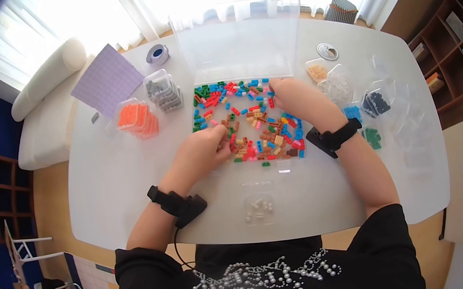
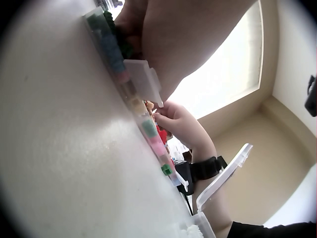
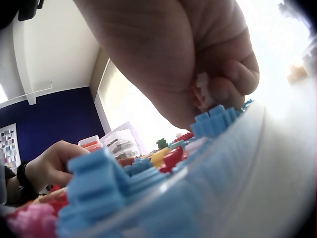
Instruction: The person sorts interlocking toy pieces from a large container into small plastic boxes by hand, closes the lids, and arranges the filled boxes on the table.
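- Across the middle of the pale table (image 1: 125, 197), loose multicoloured bricks (image 1: 272, 138) lay scattered inside a shallow clear box (image 2: 141, 111), between the two hands.
- Right hand (image 1: 295, 98): over the box's far right part; its fingers were curled around a pale brick (image 3: 202, 91), just above blue bricks at the wall.
- Left hand (image 1: 201, 151): at the box's left side, fingers bent down to the bricks; whether they grasped one could not be told.
- Lid (image 1: 237, 47): transparent, raised along the box's far edge.
- Near side: a small clear container (image 1: 268, 220) held whitish pieces.
- Left side: orange pieces (image 1: 137, 120) stood in containers beside a stack of grey ones (image 1: 163, 90); a purple sheet (image 1: 106, 82) and tape roll (image 1: 157, 54) lay beyond.
- Right side: dark pieces (image 1: 376, 102) and green pieces (image 1: 372, 138) were grouped separately.
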`<act>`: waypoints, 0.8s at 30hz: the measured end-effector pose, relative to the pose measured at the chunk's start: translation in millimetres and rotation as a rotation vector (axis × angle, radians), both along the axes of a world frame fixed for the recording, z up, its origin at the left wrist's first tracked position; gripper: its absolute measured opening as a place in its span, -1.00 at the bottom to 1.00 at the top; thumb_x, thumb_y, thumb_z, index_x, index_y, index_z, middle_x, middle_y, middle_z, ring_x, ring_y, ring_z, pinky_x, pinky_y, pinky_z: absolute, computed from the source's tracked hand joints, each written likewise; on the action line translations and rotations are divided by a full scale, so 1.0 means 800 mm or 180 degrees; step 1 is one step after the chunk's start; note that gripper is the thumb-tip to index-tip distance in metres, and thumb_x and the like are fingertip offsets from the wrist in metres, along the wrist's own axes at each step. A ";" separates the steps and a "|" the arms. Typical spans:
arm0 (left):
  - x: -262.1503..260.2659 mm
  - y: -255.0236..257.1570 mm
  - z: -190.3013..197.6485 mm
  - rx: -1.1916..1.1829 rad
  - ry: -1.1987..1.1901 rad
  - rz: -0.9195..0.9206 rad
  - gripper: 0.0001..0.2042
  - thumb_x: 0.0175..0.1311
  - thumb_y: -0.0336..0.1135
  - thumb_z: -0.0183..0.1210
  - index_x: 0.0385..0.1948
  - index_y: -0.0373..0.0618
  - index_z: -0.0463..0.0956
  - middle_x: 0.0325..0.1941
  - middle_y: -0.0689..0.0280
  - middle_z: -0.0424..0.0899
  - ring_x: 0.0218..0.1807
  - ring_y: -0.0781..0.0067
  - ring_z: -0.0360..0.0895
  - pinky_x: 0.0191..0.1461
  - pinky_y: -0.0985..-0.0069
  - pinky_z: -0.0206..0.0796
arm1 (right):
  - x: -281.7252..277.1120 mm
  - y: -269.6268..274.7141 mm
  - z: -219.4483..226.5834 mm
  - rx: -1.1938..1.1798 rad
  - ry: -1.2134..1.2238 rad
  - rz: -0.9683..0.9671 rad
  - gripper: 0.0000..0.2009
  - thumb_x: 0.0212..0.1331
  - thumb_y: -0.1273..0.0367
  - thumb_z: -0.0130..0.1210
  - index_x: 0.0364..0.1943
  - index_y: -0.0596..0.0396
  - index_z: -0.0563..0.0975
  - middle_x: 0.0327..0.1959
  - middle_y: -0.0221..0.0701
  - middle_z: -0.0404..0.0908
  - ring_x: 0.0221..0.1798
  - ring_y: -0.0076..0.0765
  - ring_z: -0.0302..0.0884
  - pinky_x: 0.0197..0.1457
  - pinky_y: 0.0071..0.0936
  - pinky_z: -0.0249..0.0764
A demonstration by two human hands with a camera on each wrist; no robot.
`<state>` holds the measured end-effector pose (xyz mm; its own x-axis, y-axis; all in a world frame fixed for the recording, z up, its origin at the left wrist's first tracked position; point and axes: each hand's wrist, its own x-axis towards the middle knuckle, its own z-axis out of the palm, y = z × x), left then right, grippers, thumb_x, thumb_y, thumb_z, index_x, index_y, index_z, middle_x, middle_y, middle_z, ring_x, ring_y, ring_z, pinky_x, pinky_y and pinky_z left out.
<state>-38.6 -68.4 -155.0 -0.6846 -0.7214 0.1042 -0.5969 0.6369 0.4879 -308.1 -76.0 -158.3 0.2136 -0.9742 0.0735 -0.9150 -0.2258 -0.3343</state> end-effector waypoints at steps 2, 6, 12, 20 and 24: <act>0.000 0.000 0.000 0.0004 0.0001 0.0018 -0.83 0.09 -0.33 0.18 -0.34 -0.16 0.43 -0.44 0.16 0.60 -0.34 0.08 0.58 -0.29 0.22 0.39 | 0.000 0.001 0.003 -0.0041 -0.0075 -0.0025 -0.86 0.12 0.48 0.03 -0.28 0.29 0.44 -0.36 0.03 0.58 -0.17 0.15 0.55 -0.10 -0.09 0.46; 0.001 -0.002 -0.003 0.0040 0.0004 0.0001 -0.83 0.09 -0.34 0.18 -0.34 -0.16 0.44 -0.44 0.16 0.60 -0.34 0.08 0.57 -0.29 0.22 0.39 | -0.005 -0.001 0.000 -0.0047 -0.0180 -0.0072 -0.86 0.14 0.45 0.06 -0.29 0.28 0.45 -0.36 0.01 0.57 -0.18 0.14 0.55 -0.10 -0.10 0.45; 0.000 -0.001 -0.001 0.0056 0.0067 -0.0004 -0.84 0.08 -0.37 0.19 -0.34 -0.17 0.44 -0.44 0.16 0.60 -0.34 0.08 0.57 -0.28 0.24 0.39 | -0.012 0.001 0.014 0.0118 -0.0392 0.0064 -0.84 0.14 0.41 0.13 -0.35 0.23 0.44 -0.41 -0.07 0.56 -0.27 0.07 0.54 -0.21 -0.22 0.44; 0.002 -0.003 -0.003 0.0119 0.0152 -0.0036 -0.83 0.09 -0.40 0.20 -0.32 -0.19 0.45 -0.44 0.15 0.60 -0.37 0.12 0.57 -0.29 0.30 0.40 | -0.016 0.001 0.009 0.0051 -0.0324 0.0167 -0.90 0.08 0.47 0.08 -0.41 0.23 0.43 -0.43 -0.09 0.54 -0.30 0.04 0.51 -0.24 -0.25 0.43; 0.001 -0.003 0.001 0.0207 0.0108 -0.0016 -0.83 0.09 -0.41 0.20 -0.30 -0.21 0.46 -0.44 0.13 0.60 -0.39 0.16 0.57 -0.28 0.36 0.42 | -0.020 -0.001 0.003 -0.0141 -0.0295 0.0278 -0.92 0.08 0.48 0.06 -0.40 0.23 0.44 -0.43 -0.09 0.55 -0.30 0.01 0.52 -0.24 -0.25 0.44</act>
<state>-37.5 -70.5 -154.6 -0.6852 -0.7239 0.0803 -0.5762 0.6062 0.5482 -324.1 -76.6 -156.0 0.2876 -0.9476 0.1394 -0.8569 -0.3196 -0.4044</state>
